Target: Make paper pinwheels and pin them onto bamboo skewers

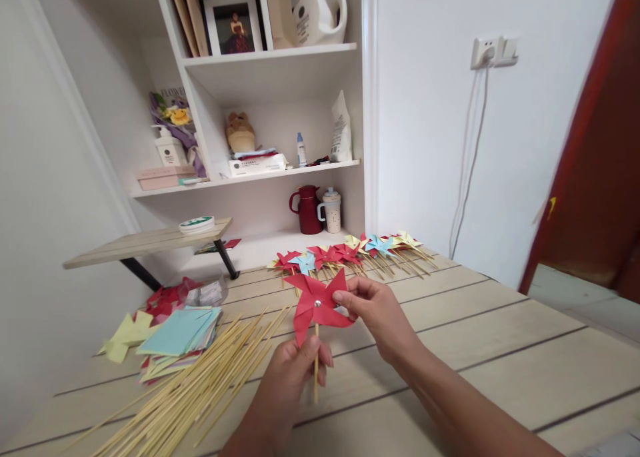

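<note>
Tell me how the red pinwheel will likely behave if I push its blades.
The red pinwheel looks like thin folded sheet, so it is probably light and may crease. The silver pin at its centre suggests the blades could turn. The thin, straight stick in the left hand looks fairly stiff.

Shelving and wall, from view centre
White watering can at 12 o'clock; framed photograph, 11; pump bottle, 10; wall socket with plug, 2; burgundy jug beside speckled tumbler, centre.
</note>
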Motion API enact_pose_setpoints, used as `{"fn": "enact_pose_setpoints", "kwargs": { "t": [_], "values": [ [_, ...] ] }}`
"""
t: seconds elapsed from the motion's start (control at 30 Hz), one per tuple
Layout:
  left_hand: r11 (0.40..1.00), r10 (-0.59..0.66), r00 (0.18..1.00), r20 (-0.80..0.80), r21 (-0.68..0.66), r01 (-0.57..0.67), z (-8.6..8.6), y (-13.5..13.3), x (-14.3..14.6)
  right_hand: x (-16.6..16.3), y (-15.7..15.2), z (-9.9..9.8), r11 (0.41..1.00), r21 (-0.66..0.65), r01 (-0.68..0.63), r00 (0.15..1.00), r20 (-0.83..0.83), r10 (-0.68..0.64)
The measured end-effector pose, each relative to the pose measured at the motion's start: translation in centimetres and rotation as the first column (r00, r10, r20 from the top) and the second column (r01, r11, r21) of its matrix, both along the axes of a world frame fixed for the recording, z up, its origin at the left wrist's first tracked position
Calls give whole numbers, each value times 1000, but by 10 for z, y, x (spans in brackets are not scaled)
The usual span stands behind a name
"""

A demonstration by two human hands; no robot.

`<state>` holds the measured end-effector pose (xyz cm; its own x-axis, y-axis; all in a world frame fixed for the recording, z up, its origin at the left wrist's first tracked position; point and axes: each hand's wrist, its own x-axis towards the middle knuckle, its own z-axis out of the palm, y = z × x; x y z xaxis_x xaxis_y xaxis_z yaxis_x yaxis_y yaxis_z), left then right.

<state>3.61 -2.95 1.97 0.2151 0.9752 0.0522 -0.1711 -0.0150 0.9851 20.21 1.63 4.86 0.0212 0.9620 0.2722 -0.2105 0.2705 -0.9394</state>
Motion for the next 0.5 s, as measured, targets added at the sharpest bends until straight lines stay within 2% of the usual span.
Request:
{"fn": "enact_pose_setpoints", "kwargs": {
  "t": [0.2,0.33,0.5],
  "values": [
    [999,-43,999,14,-7,43,-2,2,-2,0,-1,2,1000,-10,-17,1000,13,17],
    [997,-74,997,30,-3,74,-5,6,-3,2,-1,0,999,35,-6,1000,19,6],
    [999,-44,998,53,-15,45,-4,4,-3,3,1,-1,999,33,18,997,-79,-16]
  ]
}}
